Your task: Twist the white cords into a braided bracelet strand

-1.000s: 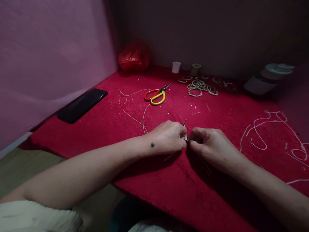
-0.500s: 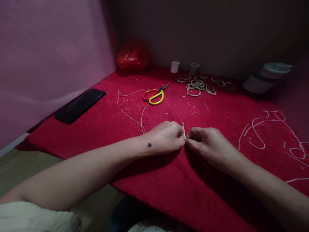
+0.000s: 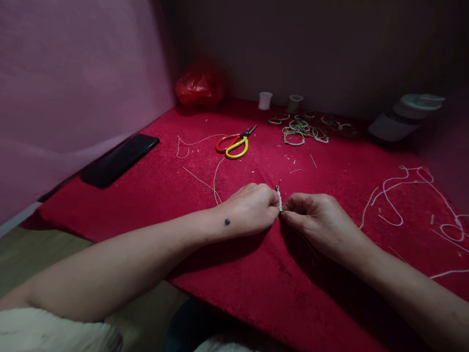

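Note:
A short braided cord (image 3: 280,199), white and green, stands out between my two hands near the middle of the red cloth. Its upper end forms a small green loop with a pin-like tip. My left hand (image 3: 256,208) is closed, thumb and fingers pinching the braid from the left side. From the right, my right hand (image 3: 317,215) pinches at the lower end of the same braid, its thumb and forefinger pressed together. A thin loose strand trails below the right fingers. The exact knot is hidden by the fingertips.
Scissors (image 3: 237,144) with red and yellow handles lie beyond my hands. A black phone (image 3: 120,160) is at left. Behind are a red bag (image 3: 200,88), two spools (image 3: 265,101) and several braided bracelets (image 3: 294,139). White cord (image 3: 394,183) and a lidded container (image 3: 399,120) are right.
Both hands keep nearly the same pinch on the braid. Only a very slight shift of the view shows.

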`<state>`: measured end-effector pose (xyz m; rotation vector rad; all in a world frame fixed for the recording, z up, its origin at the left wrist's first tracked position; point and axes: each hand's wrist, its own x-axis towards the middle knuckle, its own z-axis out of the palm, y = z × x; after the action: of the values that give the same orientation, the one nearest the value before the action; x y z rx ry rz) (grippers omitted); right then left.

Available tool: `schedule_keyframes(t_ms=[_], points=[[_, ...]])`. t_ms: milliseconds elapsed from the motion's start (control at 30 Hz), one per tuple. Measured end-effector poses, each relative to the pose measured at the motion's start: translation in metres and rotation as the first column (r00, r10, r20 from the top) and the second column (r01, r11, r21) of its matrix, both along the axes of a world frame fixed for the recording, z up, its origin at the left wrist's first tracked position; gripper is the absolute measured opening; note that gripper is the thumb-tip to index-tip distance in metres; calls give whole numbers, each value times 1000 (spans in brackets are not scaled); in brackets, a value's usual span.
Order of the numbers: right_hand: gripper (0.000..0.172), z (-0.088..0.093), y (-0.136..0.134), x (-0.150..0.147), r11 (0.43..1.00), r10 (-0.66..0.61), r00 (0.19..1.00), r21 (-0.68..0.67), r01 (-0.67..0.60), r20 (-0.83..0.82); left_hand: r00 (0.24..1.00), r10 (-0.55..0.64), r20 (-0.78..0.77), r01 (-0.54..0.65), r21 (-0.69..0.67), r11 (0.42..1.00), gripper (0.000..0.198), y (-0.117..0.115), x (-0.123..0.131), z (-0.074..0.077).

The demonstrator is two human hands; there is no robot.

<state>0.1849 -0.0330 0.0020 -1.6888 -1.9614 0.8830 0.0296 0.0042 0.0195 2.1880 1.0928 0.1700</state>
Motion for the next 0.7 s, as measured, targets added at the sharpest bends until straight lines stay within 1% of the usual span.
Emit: schedule_keyframes(t_ms=[267,467,700], points=[[17,1,0,-1,1000,-15,999,-23,14,-44,1000,-6,23,5,23,1000,18,-1,-1,-1],[15,0,-1,-1,1000,-13,998,-30,11,-66,999,-6,31,5,9,1000,18,0,-1,-2],[17,-1,1,2,1000,-3,999,-19,3,-37,1000,8,30,-8,-2,1000,19,0,-1,-3]])
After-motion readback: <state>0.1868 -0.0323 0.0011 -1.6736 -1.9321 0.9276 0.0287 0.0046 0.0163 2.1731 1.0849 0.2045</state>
